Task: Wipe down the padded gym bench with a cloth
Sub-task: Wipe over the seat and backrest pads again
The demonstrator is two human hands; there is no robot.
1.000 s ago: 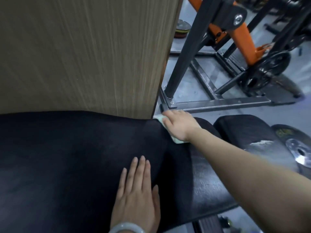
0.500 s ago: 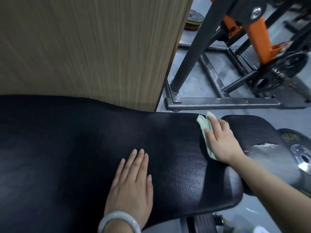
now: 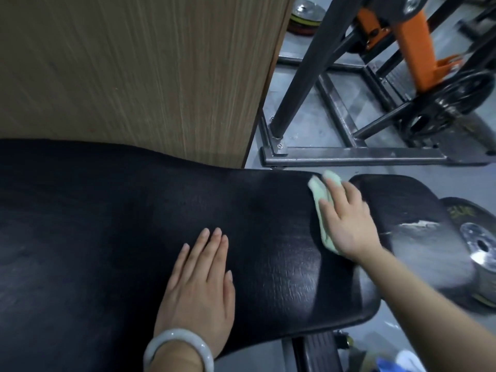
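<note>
One view only, from the head camera. We note the black padded bench (image 3: 134,224) runs off the left and bottom edges, so its full length is hidden. The pale green cloth (image 3: 320,208) lies at the bench's far right end, mostly covered by the right hand (image 3: 346,218); only its left edge and top corner show. That hand presses it flat with extended fingers. The left hand (image 3: 198,285) rests palm-down mid-pad, fingers straight and close together, holding nothing, a pale bangle (image 3: 178,347) on its wrist. A second pad (image 3: 408,208) just beyond carries a whitish scuff. The weight plate (image 3: 480,245) at right bears yellow lettering, too blurred for us to read. A wood-grain panel (image 3: 134,71) blocks the upper left.
</note>
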